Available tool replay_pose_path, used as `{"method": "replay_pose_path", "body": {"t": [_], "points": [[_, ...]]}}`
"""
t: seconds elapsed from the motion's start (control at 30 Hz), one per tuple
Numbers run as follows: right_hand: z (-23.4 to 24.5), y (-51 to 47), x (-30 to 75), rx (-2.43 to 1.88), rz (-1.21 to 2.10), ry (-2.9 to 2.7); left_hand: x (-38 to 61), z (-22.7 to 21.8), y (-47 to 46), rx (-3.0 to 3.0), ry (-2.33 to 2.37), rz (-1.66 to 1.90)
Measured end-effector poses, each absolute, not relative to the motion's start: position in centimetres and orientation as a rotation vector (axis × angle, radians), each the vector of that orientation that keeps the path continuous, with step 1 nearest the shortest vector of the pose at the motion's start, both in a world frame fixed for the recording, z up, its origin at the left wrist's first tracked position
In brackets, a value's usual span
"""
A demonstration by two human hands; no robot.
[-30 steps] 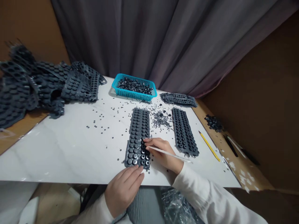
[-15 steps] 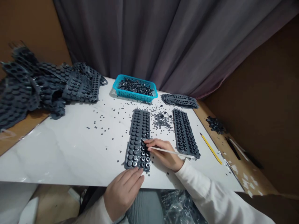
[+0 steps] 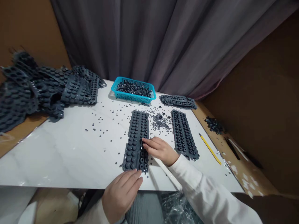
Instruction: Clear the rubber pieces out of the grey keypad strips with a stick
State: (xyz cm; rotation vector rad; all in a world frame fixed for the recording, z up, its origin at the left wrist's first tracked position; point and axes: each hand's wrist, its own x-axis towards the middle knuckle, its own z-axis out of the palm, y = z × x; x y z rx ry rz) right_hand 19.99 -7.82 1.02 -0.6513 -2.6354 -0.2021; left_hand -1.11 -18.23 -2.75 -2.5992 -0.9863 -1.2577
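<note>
A dark grey rubber mat (image 3: 136, 133) studded with rows of round buttons lies lengthwise on the white table (image 3: 70, 149) in front of me. My right hand (image 3: 160, 150) rests at the mat's right edge, fingertips pressed on a button near its lower half. It is closed around a thin white stick (image 3: 167, 171) that runs back under the wrist along my white sleeve. My left hand (image 3: 122, 191) lies flat at the table's near edge, fingers stretched out and touching the mat's near end. It holds nothing.
A second mat (image 3: 184, 133) lies to the right, with a flat stack of mats (image 3: 178, 101) behind it. A blue basket (image 3: 133, 90) of small black rings stands at the back. A heap of mats (image 3: 42, 90) covers the left. Loose punched bits (image 3: 160, 121) are scattered about; a yellow pencil (image 3: 209, 148) lies at the right.
My right hand has turned, so the white stick now points back along my forearm instead of out to the right. The fingertips stay on the mat. The left hand has barely moved.
</note>
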Motion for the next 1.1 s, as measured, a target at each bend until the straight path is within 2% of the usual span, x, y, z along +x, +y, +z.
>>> {"method": "replay_pose_path", "body": {"t": [0.17, 0.33, 0.4, 0.6, 0.9, 1.0, 1.1], "points": [[0.8, -7.3, 19.8, -0.947, 0.13, -2.197, -1.2, -3.0, -18.2, -2.614, -0.968, -1.251], [0.7, -8.2, 19.4, -0.942, 0.553, -2.102, -1.1, -2.9, -18.2, -2.604, -0.983, -1.259], [0.5, -8.5, 19.4, -0.934, 0.607, -2.111, -1.1, -2.9, -18.2, -2.597, -0.989, -1.258], [0.0, -8.2, 19.5, -0.907, 0.429, -2.24, -1.1, -2.8, -18.2, -2.587, -0.987, -1.264], [1.0, -6.5, 20.2, -0.621, -0.239, -2.729, -1.2, -2.9, -18.2, -2.598, -0.966, -1.225], [1.1, -5.7, 20.3, -0.712, -0.247, -2.637, -1.3, -3.0, -18.1, -2.609, -0.951, -1.203], [1.1, -5.5, 20.2, -0.889, -0.041, -2.41, -1.3, -3.0, -18.2, -2.604, -0.948, -1.205]]}}
